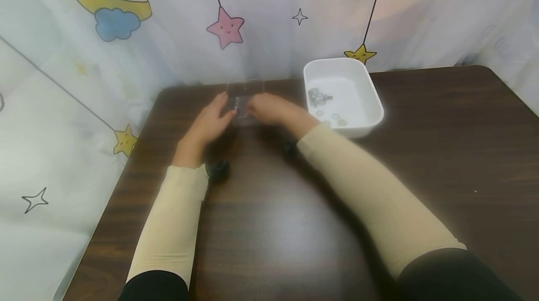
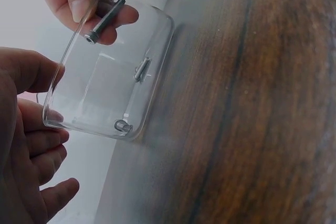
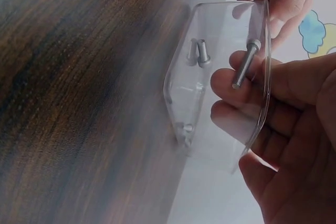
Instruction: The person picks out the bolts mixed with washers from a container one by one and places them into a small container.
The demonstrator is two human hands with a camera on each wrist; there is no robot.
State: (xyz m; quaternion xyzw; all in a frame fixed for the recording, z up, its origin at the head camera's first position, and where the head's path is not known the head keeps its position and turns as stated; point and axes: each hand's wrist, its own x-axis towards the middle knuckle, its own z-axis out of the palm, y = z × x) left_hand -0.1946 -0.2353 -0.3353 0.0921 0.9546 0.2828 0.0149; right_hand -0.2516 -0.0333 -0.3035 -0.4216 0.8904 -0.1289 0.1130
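A small clear plastic box point(image 1: 245, 121) stands near the table's far edge, between both hands. My left hand point(image 1: 206, 125) grips its left side, thumb and fingers at the rim in the left wrist view. Inside the box, the fingers of my right hand point(image 1: 271, 109) pinch a metal bolt point(image 3: 244, 66) with a threaded shank; the right wrist view shows the thumb by its head. On the bottom of the box lie another bolt point(image 2: 142, 70) and a further metal piece point(image 2: 123, 125), seen end-on in the left wrist view.
Right of the box is a white tray point(image 1: 372, 99), holding a heap of small metal parts point(image 1: 318, 97) and several pale rings point(image 1: 337, 117). Behind the dark wooden table point(image 1: 252, 235) hangs a printed curtain point(image 1: 269, 48).
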